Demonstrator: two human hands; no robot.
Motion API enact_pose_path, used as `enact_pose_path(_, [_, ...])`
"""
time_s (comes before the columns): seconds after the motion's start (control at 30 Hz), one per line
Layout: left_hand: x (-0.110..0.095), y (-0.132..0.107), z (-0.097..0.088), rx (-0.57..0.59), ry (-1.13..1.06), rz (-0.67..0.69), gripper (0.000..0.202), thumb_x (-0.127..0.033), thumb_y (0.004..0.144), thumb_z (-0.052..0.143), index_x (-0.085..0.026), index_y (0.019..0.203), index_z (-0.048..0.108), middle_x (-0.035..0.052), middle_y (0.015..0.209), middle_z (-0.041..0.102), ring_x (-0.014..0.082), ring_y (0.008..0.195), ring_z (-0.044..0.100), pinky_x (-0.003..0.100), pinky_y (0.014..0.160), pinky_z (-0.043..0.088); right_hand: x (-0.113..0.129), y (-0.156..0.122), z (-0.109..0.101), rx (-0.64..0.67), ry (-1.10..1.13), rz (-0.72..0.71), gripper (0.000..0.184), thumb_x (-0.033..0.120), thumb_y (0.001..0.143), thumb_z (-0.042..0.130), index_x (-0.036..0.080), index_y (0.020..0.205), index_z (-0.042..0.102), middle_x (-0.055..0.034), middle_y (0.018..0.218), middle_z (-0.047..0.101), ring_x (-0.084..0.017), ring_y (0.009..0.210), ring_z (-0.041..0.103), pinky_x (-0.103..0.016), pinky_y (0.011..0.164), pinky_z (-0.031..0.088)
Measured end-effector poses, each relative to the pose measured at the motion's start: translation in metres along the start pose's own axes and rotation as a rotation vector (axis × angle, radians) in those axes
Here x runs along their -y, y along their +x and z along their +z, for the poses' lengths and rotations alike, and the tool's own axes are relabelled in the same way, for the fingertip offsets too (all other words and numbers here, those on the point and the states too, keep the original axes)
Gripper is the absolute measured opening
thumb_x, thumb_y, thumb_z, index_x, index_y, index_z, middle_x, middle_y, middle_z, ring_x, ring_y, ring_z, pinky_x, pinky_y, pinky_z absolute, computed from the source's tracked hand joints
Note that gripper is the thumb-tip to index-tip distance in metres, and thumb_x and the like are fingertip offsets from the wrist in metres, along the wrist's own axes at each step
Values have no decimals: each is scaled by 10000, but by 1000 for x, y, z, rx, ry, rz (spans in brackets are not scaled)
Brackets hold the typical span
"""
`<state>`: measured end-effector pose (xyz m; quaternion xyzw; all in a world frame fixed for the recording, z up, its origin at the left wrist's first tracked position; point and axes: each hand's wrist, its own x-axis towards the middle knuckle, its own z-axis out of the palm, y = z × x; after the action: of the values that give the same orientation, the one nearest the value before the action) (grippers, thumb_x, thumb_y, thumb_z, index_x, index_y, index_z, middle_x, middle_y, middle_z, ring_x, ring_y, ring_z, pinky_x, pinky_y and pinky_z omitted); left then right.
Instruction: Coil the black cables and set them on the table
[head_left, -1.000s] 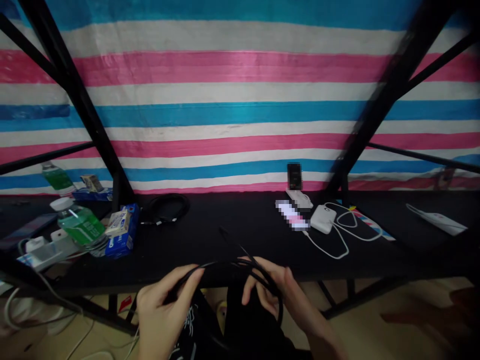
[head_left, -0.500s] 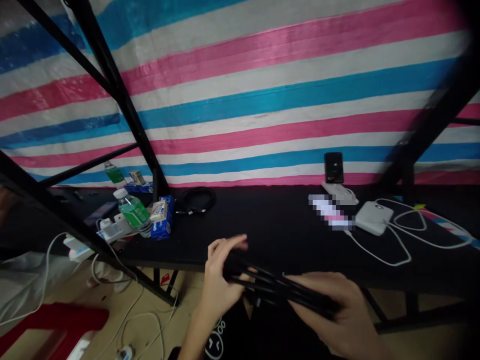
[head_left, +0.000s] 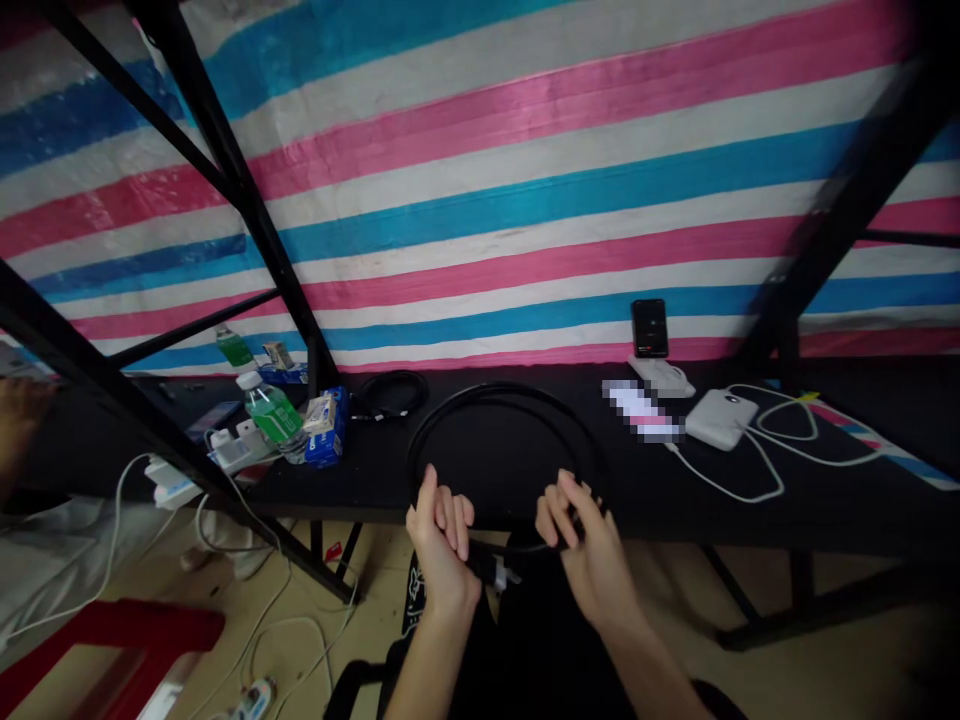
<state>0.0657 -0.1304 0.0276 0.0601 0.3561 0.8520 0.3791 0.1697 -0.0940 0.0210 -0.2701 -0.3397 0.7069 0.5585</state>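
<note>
A coiled black cable (head_left: pixel 504 388) forms a wide loop over the front part of the black table (head_left: pixel 480 450). My left hand (head_left: pixel 442 545) is closed around the loop's left side, with a plug (head_left: pixel 501 574) hanging out below its palm. Closed round the right side of the loop is my right hand (head_left: pixel 585 540), its fingers curled inward. Parts of the cable inside both hands are hidden. Behind my left hand, a second, smaller coil of black cable (head_left: pixel 394 385) lies on the table.
Left of the coils are a green-labelled bottle (head_left: pixel 274 412), a blue box (head_left: pixel 328 440) and a power strip (head_left: pixel 236 450). To the right lie a white power bank (head_left: pixel 721 418), a lit phone (head_left: pixel 643 410) and a standing phone (head_left: pixel 649 328). Another person's hand (head_left: pixel 22 420) shows at far left.
The black cable, earlier bunched narrow and edge-on between my hands, now shows as an open round loop. My right hand has moved left and up; both hands still grip the cable.
</note>
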Motion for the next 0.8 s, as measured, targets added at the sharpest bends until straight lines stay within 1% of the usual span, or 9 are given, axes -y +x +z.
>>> enact_pose_path(0.1, [15, -14, 0, 51, 21, -38, 500, -358, 820, 545, -214, 450, 241, -97, 287, 256, 58, 281, 183, 241, 456, 331, 0, -7, 1, 31, 230, 94, 469, 324, 731, 655, 197, 444, 306, 97, 368, 231, -35, 327, 207, -182, 351, 252])
enact_pose_path(0.17, [25, -24, -4, 147, 153, -25, 497, -397, 851, 492, -221, 434, 288, -68, 300, 327, 94, 337, 351, 275, 597, 423, 4, -8, -5, 65, 339, 113, 481, 282, 736, 618, 194, 427, 260, 103, 361, 191, -26, 304, 100, -177, 305, 167])
enact_pose_path(0.27, [39, -36, -12, 296, 360, 7, 488, -437, 875, 436, -211, 446, 378, -4, 479, 550, 152, 632, 572, 300, 834, 413, 9, -11, -14, 121, 412, 76, 526, 261, 738, 581, 187, 418, 169, 102, 363, 142, -18, 290, 50, -169, 293, 119])
enact_pose_path(0.4, [55, -32, -23, 338, 475, -80, 456, -518, 860, 400, -197, 562, 525, 20, 717, 643, 189, 864, 596, 302, 874, 408, 7, -14, -22, 186, 434, 82, 604, 285, 695, 605, 184, 398, 89, 99, 342, 118, 0, 270, 64, -168, 298, 85])
enact_pose_path(0.47, [61, -20, -28, 331, 578, -83, 432, -598, 766, 510, -191, 651, 598, 30, 724, 647, 204, 824, 611, 310, 824, 444, 6, -13, -26, 230, 430, 97, 636, 290, 683, 621, 184, 367, 80, 99, 324, 109, 9, 256, 76, -173, 302, 66])
enact_pose_path(0.57, [65, 2, -33, 336, 660, -87, 590, -663, 390, 759, -171, 679, 607, 54, 671, 651, 226, 620, 615, 329, 611, 484, 9, -9, -35, 310, 376, 106, 666, 308, 677, 650, 183, 334, 93, 101, 300, 86, 10, 250, 80, -177, 305, 50])
enact_pose_path(0.6, [64, 7, -34, 335, 658, -83, 638, -655, 322, 782, -175, 700, 598, 62, 686, 659, 231, 598, 617, 327, 566, 480, 11, -7, -39, 325, 336, 111, 660, 315, 664, 671, 183, 341, 110, 105, 301, 89, 9, 257, 77, -176, 306, 46])
enact_pose_path(0.7, [57, 15, -39, 262, 656, 96, 615, -614, 494, 748, -242, 948, 564, 54, 892, 685, 237, 790, 655, 317, 672, 512, 17, -2, -53, 341, 214, 132, 608, 346, 609, 737, 190, 406, 185, 126, 313, 117, 5, 277, 66, -169, 313, 36])
enact_pose_path(0.8, [54, 18, -43, 186, 745, 320, 532, -595, 639, 653, -308, 1065, 515, 17, 868, 689, 237, 806, 662, 330, 723, 533, 16, 6, -69, 394, 200, 206, 576, 365, 600, 751, 192, 425, 230, 134, 294, 136, 6, 266, 73, -164, 310, 39])
